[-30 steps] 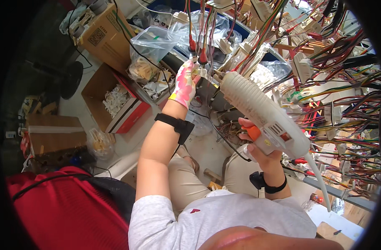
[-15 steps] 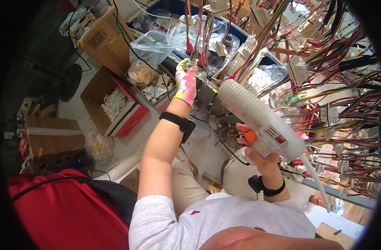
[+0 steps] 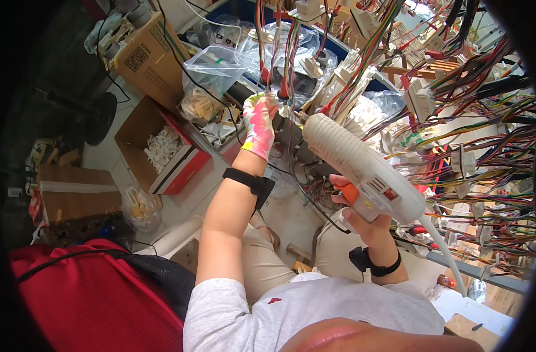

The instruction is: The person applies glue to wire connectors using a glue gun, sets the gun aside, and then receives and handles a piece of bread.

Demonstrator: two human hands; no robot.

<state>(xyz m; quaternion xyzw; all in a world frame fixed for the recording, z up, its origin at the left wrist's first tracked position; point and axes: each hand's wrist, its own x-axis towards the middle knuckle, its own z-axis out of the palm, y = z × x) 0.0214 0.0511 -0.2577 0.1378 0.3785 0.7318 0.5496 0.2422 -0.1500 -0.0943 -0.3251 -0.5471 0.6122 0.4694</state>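
Note:
My right hand (image 3: pixel 367 223) is wrapped round the handle of a large white hot glue gun (image 3: pixel 362 167), with fingers at its orange trigger. The gun's nozzle points up and left, toward my other hand, a short distance away. In a white, pink and yellow patterned glove, my left hand (image 3: pixel 260 120) is closed round the lower end of a hanging wire bundle (image 3: pixel 272 67); the fingers hide that end. Next to it hang more wires with red and black ends (image 3: pixel 284 88).
Many coloured wire bundles with white connectors (image 3: pixel 420 100) hang at the right. Behind my left hand are a blue bin (image 3: pixel 338 50) and clear plastic bags (image 3: pixel 212 67). An open carton of white parts (image 3: pixel 189 167) stands on the left. A black cable (image 3: pixel 306 190) crosses below my hands.
My left hand has drawn slightly toward me and its fingers have curled further round the wire end. The glue gun has shifted a little to the left.

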